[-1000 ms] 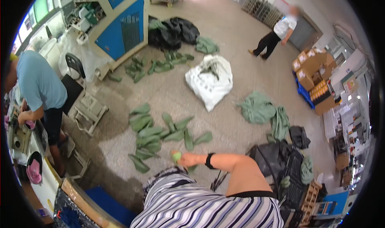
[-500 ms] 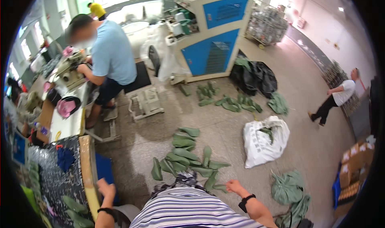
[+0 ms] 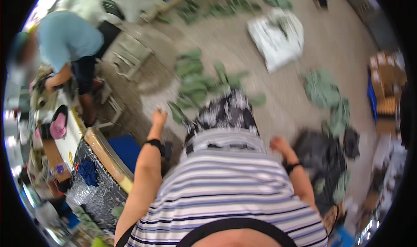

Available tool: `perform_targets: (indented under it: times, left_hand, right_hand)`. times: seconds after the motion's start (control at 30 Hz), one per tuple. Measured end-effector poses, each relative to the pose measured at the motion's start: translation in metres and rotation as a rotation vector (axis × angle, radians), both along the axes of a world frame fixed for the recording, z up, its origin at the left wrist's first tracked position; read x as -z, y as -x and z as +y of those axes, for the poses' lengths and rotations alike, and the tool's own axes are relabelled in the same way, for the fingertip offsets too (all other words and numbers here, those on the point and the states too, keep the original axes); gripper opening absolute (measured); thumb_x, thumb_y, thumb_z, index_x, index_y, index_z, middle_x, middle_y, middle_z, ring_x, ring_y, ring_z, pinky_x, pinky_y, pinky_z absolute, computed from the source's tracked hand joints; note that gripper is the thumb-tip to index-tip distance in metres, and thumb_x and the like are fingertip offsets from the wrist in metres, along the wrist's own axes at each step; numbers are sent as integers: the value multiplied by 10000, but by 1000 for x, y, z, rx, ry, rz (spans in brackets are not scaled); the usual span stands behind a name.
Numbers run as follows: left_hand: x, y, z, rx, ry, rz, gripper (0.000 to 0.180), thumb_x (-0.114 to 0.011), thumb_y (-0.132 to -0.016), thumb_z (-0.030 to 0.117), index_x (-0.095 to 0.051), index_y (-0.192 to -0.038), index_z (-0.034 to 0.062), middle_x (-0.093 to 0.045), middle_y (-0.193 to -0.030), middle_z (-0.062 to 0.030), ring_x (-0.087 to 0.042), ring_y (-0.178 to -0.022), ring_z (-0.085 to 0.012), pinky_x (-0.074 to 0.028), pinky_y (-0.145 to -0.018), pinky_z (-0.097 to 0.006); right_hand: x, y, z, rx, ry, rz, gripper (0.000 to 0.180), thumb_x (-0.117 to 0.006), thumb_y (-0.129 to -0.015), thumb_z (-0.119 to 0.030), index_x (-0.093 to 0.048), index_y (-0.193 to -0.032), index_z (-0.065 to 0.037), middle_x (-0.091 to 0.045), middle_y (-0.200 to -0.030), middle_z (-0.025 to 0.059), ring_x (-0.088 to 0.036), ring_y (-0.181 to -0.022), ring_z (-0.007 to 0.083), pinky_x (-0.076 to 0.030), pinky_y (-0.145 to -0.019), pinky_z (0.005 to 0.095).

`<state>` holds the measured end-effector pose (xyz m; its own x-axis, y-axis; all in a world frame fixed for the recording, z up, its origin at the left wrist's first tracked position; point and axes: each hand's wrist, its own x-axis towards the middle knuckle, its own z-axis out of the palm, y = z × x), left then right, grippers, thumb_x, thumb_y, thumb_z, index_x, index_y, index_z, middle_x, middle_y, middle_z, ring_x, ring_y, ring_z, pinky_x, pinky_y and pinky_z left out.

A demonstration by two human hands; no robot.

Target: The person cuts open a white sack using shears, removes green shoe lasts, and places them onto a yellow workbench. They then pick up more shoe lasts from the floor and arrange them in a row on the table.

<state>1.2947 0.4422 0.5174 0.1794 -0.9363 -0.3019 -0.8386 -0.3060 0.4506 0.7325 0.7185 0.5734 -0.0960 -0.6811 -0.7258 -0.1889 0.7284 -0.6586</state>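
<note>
My left hand point(image 3: 159, 117) hangs over the floor with nothing in it, its fingers loosely bent and a little apart. It is nearest to several long green shoe-shaped pieces point(image 3: 192, 84) that lie in an overlapping heap in front of my feet. My right hand point(image 3: 281, 146), somewhat blurred, hangs out on the other side with bent fingers and holds nothing I can see. Beside it on the floor is a black bag point(image 3: 319, 151). Black bands circle both wrists. My patterned dark trousers point(image 3: 228, 110) hide part of the heap.
At left stands a plastic-wrapped table point(image 3: 97, 192) with a padded edge. A seated person in a light blue shirt point(image 3: 69, 38) works beyond it, near a stool point(image 3: 130, 56). A white sack point(image 3: 278, 38), green cloth point(image 3: 323, 90) and cardboard boxes point(image 3: 384, 77) lie rightward.
My view has tilted down and turned. The heap, sack and worker now sit higher in the picture. Both arms show more fully, and the black bag has come into view on the right.
</note>
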Motion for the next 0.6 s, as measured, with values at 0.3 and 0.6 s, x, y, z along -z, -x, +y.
perform_targets:
  times: [0.3,0.6]
  left_hand:
    - [38,27,103,-140,-415,52,412,-594,-694,212,-621,-1039,-11,-635,-990,-219,-608,-951,-340,-462,-845,-385]
    - [130,81,198,-5,-578,-274,286,-564,-708,179,-670,-919,17,-654,-905,-193,-624,-899,-335,-471,-800,-379]
  right_hand:
    - [-35,48,40,211,-389,162,297,-528,-853,-172,-574,-1031,62,-623,-861,124,-628,-712,195,-503,-576,294]
    - [96,197,-68,-137,-270,25,242,-523,-856,-138,-595,-976,59,-617,-758,100,-585,-653,155,-466,-582,282]
